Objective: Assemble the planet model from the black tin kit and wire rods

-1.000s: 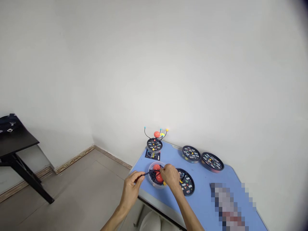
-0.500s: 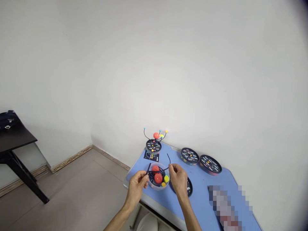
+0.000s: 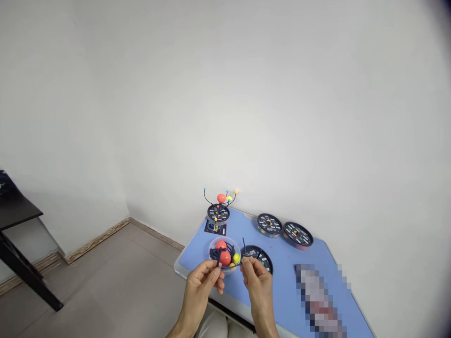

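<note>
My left hand point(image 3: 200, 286) pinches a short black rod point(image 3: 219, 256) that stands nearly upright at the near side of a clear plastic bowl point(image 3: 211, 244). A thin bent black rod point(image 3: 244, 246) is pinched by my right hand point(image 3: 259, 278), just right of the bowl; its lower part runs across toward my left fingers. Whether the two rods are joined, I cannot tell. Inside the bowl lie two red balls point(image 3: 225, 258), a yellow-green ball point(image 3: 236, 258) and a tangle of black rods. Partly behind my right hand is a round black lid point(image 3: 265, 259) with a printed face.
A finished-looking planet model point(image 3: 218, 213) stands on a printed card point(image 3: 221, 230) at the back left of the blue table point(image 3: 243, 295). Two closed round tubs point(image 3: 269, 224) are along the back by the wall. A blurred flat item point(image 3: 319, 300) lies at right.
Both hands have drawn back toward the table's front edge with the rods, and the rods are lower against the bowl. More of the black lid shows. The view has shifted slightly.
</note>
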`<state>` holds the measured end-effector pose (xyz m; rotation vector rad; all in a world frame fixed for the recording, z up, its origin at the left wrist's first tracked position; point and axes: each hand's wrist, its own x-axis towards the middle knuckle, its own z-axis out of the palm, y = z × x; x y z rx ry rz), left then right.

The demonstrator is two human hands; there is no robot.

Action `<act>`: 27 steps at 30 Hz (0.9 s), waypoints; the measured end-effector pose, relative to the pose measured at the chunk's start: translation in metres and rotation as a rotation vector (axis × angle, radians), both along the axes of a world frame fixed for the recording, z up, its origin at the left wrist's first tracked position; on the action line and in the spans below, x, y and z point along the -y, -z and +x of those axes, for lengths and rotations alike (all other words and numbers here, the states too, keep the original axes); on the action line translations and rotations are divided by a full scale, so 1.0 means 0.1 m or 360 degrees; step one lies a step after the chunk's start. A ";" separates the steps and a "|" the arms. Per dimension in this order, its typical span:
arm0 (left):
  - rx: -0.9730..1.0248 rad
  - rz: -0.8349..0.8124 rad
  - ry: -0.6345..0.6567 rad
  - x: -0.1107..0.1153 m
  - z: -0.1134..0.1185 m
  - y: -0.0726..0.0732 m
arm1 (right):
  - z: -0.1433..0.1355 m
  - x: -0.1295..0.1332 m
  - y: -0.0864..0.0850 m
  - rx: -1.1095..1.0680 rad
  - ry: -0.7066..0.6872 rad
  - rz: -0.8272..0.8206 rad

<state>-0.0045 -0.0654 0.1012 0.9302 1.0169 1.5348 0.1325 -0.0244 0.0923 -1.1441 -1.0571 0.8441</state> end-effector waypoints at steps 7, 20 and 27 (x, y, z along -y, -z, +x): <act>-0.0051 -0.0022 0.0031 0.12 0.06 -0.02 | 0.03 0.24 0.04 -0.0056 -0.0040 -0.0015; -0.0285 0.0054 -0.0002 0.17 0.08 0.18 | 0.07 0.45 0.09 -0.0416 -0.0355 -0.0123; -0.0583 0.0250 0.0075 0.22 0.07 0.13 | 0.03 0.56 0.09 -0.0639 -0.0734 -0.0249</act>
